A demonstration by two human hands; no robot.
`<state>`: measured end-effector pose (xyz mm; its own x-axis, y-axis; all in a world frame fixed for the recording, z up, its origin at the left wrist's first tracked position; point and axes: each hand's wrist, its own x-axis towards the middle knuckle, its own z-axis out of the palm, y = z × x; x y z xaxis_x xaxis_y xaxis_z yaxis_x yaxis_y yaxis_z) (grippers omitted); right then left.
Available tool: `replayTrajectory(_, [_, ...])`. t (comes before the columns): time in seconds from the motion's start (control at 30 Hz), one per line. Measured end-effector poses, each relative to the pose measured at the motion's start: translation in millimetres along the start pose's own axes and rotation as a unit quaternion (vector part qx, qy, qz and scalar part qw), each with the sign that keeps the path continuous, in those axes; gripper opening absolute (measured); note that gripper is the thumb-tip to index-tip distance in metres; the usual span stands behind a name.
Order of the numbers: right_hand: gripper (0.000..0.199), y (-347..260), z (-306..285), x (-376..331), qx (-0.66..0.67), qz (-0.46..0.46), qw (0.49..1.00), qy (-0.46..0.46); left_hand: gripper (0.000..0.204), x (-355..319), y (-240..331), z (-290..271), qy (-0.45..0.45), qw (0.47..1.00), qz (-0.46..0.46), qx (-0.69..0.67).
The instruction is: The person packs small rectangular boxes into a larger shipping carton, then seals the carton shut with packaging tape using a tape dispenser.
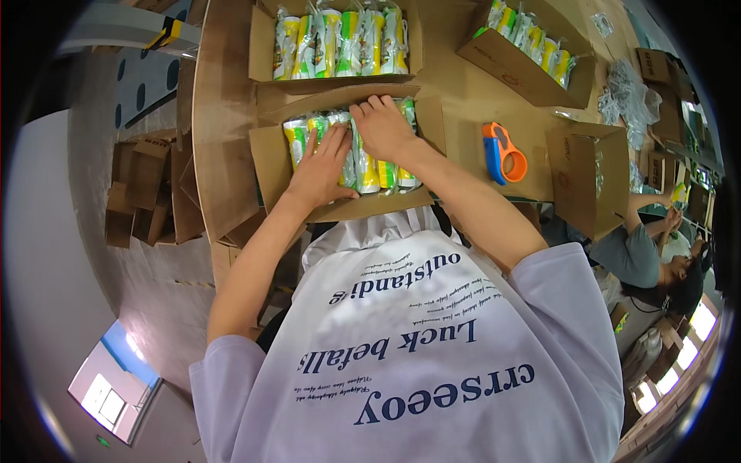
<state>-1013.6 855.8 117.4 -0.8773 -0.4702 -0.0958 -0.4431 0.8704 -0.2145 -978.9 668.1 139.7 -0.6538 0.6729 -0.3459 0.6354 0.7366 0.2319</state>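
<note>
Fingers slightly parted, the left hand and the farther-reaching right hand lie over the bagged tubes directly beneath, long axes running away from the person inside the open carton, any pinch impossible to tell.

upper carton cut off, packets partly hidden

Two bare hands, a left hand and a right hand, are showing. Three open brown cardboard boxes are holding plastic-wrapped yellow, green and white cylinders: six are sitting in the far middle box, while hands and overlap are hiding the full counts in the other two. One blue-and-orange plastic tape dispenser is lying on one pale wooden table. One co-worker in grey is appearing.
</note>
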Motion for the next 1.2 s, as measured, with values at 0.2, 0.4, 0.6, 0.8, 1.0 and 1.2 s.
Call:
replayTrajectory(0.2, [0.066,-3.2,-39.2,-44.7,0.024,-0.092,0.995,0.025,0.124,-3.5,-11.8,10.9,-0.019,0.997,-0.005,0.076])
replayTrajectory(0.4, [0.098,-2.5,-23.1,-67.3,-0.098,-0.116,0.978,-0.140,0.126,1.0,-19.7,-11.5,-0.092,0.995,0.039,0.003])
replayTrajectory(0.6, [0.106,-2.3,-7.0,-63.8,-0.102,-0.085,0.986,-0.100,0.127,3.4,-17.0,1.2,-0.036,0.998,0.039,-0.025])
replayTrajectory(0.8, [0.083,20.8,-18.5,-45.1,0.034,-0.085,0.988,-0.125,0.119,-1.8,-19.0,1.3,-0.010,1.000,0.027,-0.003])
replayTrajectory(1.0, [0.033,41.5,-89.2,-64.8,0.042,-0.039,0.978,-0.199,0.090,17.1,32.1,-27.8,0.080,0.991,0.014,-0.107])
replayTrajectory(1.2, [0.031,8.0,-52.4,-66.2,-0.051,-0.110,0.953,-0.278,0.110,43.9,37.9,-1.0,0.031,0.997,0.067,0.026])
